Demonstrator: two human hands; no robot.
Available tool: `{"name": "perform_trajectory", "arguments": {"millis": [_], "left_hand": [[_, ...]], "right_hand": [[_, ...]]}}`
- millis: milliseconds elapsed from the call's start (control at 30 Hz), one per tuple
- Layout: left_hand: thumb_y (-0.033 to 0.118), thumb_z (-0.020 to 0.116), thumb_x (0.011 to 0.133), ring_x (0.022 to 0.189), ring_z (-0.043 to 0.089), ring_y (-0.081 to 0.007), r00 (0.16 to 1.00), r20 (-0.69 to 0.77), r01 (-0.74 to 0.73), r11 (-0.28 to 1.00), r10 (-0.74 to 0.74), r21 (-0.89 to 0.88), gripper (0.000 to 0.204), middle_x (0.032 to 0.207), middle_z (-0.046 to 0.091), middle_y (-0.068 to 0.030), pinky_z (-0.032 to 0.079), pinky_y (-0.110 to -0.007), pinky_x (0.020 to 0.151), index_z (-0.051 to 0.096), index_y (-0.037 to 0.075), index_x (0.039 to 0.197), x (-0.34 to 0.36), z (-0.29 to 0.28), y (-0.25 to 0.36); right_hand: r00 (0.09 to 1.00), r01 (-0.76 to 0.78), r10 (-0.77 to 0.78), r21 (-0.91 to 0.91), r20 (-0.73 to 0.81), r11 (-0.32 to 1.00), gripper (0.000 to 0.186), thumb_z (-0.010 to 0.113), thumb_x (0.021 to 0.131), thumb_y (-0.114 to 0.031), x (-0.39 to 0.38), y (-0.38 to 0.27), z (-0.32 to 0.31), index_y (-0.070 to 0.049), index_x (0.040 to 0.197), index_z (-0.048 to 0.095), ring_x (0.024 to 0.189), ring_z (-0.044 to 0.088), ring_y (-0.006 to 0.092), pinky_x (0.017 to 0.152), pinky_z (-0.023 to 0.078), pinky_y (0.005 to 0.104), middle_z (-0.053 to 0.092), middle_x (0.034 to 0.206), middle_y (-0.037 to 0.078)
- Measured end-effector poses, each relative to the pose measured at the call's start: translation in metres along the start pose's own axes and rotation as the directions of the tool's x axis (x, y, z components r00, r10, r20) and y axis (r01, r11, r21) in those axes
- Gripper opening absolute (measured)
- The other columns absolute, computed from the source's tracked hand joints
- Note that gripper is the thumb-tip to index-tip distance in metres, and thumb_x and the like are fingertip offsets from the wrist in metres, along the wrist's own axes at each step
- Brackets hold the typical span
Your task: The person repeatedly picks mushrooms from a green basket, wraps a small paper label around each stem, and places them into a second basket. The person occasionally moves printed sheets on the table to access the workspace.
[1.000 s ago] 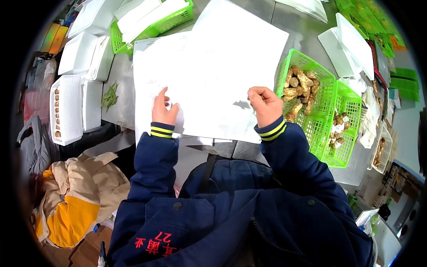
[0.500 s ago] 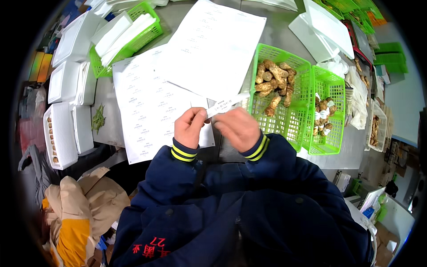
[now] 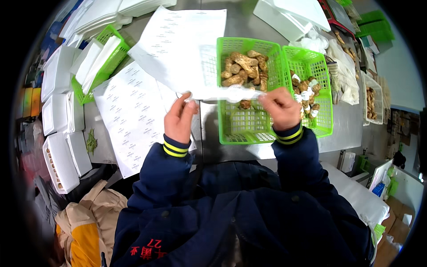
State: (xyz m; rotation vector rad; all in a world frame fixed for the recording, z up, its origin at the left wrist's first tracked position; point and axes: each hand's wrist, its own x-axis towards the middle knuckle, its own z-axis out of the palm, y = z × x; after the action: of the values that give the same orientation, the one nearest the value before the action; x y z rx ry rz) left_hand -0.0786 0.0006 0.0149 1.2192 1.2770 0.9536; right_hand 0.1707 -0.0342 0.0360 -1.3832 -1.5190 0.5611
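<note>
A long white paper strip (image 3: pixel 211 94), blurred, with a rounded wider part in its middle, is stretched level between my hands. My left hand (image 3: pixel 180 119) pinches its left end between thumb and fingertips. My right hand (image 3: pixel 283 109) is closed on the other end. Behind and below the strip stands a green plastic basket (image 3: pixel 240 139) with brown thick-stemmed mushrooms (image 3: pixel 244 66) heaped in its far half. My right hand is over that basket's right rim. A second green basket (image 3: pixel 324 126), just right of it, holds mushrooms (image 3: pixel 305 95) with white bands around them.
Printed white sheets (image 3: pixel 133 115) lie left of the baskets, one (image 3: pixel 178 44) overlapping another. A green basket of white slabs (image 3: pixel 106 58) and white foam boxes (image 3: pixel 55 113) line the left. Another foam box (image 3: pixel 284 20) and a white plastic bag (image 3: pixel 315 41) stand far right.
My hands have moved apart, the right one going right over the basket, and the strip is now drawn out between them. The view has shifted, so the baskets appear further left.
</note>
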Motion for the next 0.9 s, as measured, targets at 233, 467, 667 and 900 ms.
{"name": "perform_trajectory", "arguments": {"millis": [233, 467, 667, 900], "left_hand": [[0.0, 0.06, 0.072, 0.075, 0.057, -0.0263, 0.824, 0.486, -0.515, 0.739, 0.289, 0.434, 0.031, 0.087, 0.057, -0.0109, 0.048, -0.033, 0.067, 0.058, 0.004, 0.102, 0.027, 0.106, -0.033], [0.018, 0.056, 0.071, 0.093, 0.044, -0.0213, 0.398, 0.812, -0.908, 0.059, 0.426, 0.414, 0.012, 0.09, 0.048, -0.0027, 0.037, -0.035, 0.073, 0.067, 0.017, 0.076, 0.083, 0.151, -0.079], [0.011, 0.065, 0.066, 0.107, 0.042, -0.0273, 0.411, 0.871, -0.911, 0.142, 0.268, 0.387, 0.029, 0.115, 0.048, -0.0095, 0.034, -0.042, 0.085, 0.062, 0.009, 0.094, 0.08, 0.149, -0.043], [0.016, 0.05, 0.089, 0.089, 0.055, -0.016, 0.72, 0.661, 0.515, 0.801, -0.211, -0.306, 0.04, 0.104, 0.055, -0.0117, 0.048, -0.027, 0.074, 0.035, 0.003, 0.125, 0.027, 0.126, -0.021]], "right_hand": [[0.893, -0.284, 0.339, 0.215, -0.295, 0.934, 0.01, 0.065, 0.079, -0.007, -0.019, 0.027, -0.052, 0.002, 0.082, 0.061, 0.059, 0.038, 0.0039, 0.052, 0.029, 0.019, 0.048, 0.067, -0.002], [0.851, -0.326, 0.419, 0.307, -0.316, 0.894, 0.01, 0.065, 0.08, -0.007, -0.039, 0.04, -0.066, 0.002, 0.082, 0.061, 0.06, 0.039, 0.0044, 0.054, 0.032, 0.0186, 0.049, 0.068, -0.002], [0.767, -0.339, 0.567, 0.561, -0.301, 0.755, 0.011, 0.063, 0.081, -0.008, -0.04, 0.043, -0.082, 0.002, 0.084, 0.062, 0.054, 0.038, 0.0035, 0.049, 0.029, 0.0186, 0.05, 0.063, -0.002], [0.797, -0.339, 0.588, 0.704, -0.139, 0.624, 0.011, 0.066, 0.079, -0.01, -0.035, 0.041, -0.065, 0.0, 0.079, 0.061, 0.053, 0.039, 0.0037, 0.048, 0.029, 0.0183, 0.05, 0.062, -0.003]]}}
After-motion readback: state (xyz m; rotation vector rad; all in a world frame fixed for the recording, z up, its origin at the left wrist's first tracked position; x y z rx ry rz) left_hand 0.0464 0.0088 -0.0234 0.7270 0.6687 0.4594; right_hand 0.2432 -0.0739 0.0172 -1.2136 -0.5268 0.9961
